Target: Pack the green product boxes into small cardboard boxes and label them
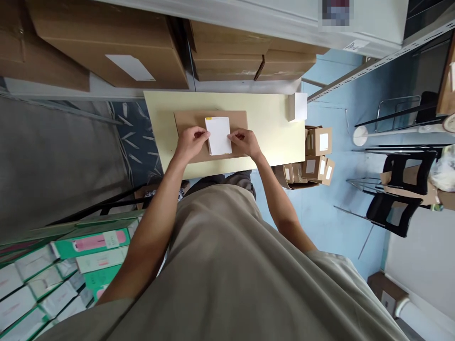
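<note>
A flat white rectangular pack [219, 136] with a small yellow mark at its top left corner lies on a brown cardboard sheet or flat carton [192, 121]. Whether it is a stack of labels or a thin box I cannot tell. My left hand [193, 143] pinches its left edge with thumb and forefinger. At the right edge, my right hand [245, 141] is closed in a similar pinch. The cardboard rests on a pale yellow tabletop [273, 137]. A white box [297, 107] stands at the table's far right corner.
Large cartons [106, 42] line a shelf behind the table. Small cartons [317, 142] are gathered on the floor at the right. Green-and-white product boxes [92, 244] are stacked at my lower left. Black chairs [394, 213] stand farther right.
</note>
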`<act>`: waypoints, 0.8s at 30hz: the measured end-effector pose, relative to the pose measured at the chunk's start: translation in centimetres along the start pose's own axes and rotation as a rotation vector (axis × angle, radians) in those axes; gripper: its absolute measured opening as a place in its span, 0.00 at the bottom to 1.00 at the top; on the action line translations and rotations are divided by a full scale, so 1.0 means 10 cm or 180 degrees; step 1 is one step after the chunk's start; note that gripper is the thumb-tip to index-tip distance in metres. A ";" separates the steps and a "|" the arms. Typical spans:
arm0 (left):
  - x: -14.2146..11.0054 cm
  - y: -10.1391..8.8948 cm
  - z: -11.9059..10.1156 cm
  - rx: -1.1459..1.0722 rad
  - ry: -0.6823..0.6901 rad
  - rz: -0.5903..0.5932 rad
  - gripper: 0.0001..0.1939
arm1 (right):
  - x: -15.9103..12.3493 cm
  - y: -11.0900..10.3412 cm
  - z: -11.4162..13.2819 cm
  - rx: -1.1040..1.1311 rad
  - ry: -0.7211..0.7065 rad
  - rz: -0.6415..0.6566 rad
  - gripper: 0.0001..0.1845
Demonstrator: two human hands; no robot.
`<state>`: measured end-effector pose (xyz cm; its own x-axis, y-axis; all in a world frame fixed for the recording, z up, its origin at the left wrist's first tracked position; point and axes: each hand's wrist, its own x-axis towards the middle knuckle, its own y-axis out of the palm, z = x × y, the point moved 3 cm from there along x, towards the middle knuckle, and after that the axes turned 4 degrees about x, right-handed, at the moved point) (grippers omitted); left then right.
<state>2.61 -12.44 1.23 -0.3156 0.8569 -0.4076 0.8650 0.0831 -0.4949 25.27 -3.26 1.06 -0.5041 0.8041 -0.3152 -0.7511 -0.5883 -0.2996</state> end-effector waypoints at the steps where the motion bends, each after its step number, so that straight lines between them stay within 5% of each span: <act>1: 0.01 0.01 0.00 0.0020 -0.0012 0.0009 0.15 | 0.01 0.00 -0.02 -0.0039 -0.0009 -0.0023 0.32; 24: 0.06 0.03 0.10 0.0252 -0.0035 0.0045 0.13 | 0.07 0.10 -0.13 -0.1120 -0.0212 -0.0036 0.13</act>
<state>2.25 -12.41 0.07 -0.3083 0.8520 -0.4232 0.8359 0.0302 -0.5480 24.67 -3.41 -0.62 -0.5319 0.8078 -0.2540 -0.5698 -0.5634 -0.5982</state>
